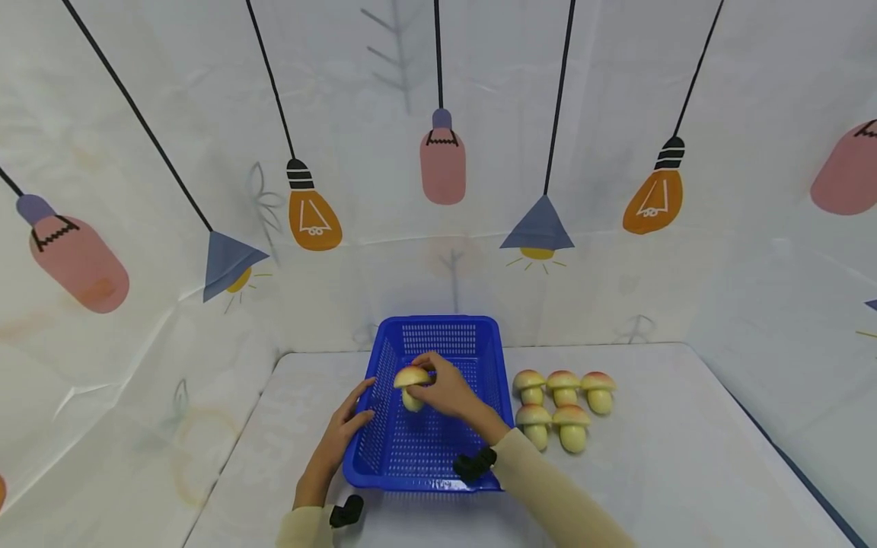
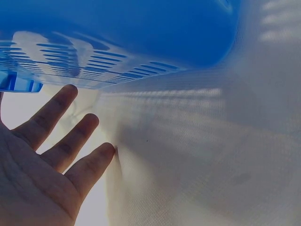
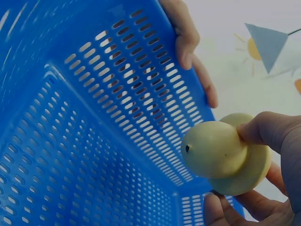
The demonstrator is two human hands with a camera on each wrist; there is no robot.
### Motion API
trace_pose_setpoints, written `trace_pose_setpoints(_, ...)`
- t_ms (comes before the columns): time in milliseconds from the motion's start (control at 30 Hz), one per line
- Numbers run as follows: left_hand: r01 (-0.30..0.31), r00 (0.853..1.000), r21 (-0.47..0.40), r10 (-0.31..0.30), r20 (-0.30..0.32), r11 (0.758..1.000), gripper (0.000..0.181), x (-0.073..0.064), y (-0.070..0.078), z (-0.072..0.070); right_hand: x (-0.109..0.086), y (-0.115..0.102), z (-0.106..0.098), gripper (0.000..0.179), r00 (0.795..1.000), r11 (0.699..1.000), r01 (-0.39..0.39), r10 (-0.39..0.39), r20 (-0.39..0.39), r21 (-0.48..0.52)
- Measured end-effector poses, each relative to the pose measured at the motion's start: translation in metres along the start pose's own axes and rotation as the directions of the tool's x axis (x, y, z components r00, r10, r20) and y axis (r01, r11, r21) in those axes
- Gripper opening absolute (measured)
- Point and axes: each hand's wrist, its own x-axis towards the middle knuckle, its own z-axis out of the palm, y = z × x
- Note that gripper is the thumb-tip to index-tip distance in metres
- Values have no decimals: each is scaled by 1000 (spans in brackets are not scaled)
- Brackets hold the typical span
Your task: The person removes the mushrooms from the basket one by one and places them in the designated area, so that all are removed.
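Note:
A toy mushroom [image 1: 412, 377] with a yellow-orange cap and pale stem is pinched between the thumb and fingers of my right hand [image 1: 448, 388], above the blue basket [image 1: 438, 481]. In the right wrist view the mushroom [image 3: 214, 150] shows its rounded stem end, with a small dark hole. My left hand [image 1: 337, 434] touches the basket's left rim, the fingers fairly straight. From the left wrist, that hand [image 2: 42, 174] appears with spread fingers beside the slotted outer wall. The basket floor [image 3: 89, 165] is bare where the right wrist camera sees it.
Right of the basket, several more toy mushrooms [image 1: 565, 411] lie in two rows on the white table [image 1: 685, 472]. A white backdrop [image 1: 384, 266] printed with hanging lamps and bulbs rises behind and along the sides. Dark wrist-worn devices [image 1: 474, 464] sit near both cuffs.

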Motion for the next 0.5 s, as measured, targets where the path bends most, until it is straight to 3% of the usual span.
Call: trace_pose_setpoints(500, 30, 999, 8, -30, -15, 1000, 60, -2, 3, 1, -20, -5, -18, 41, 999, 999, 37, -37, -2, 26)
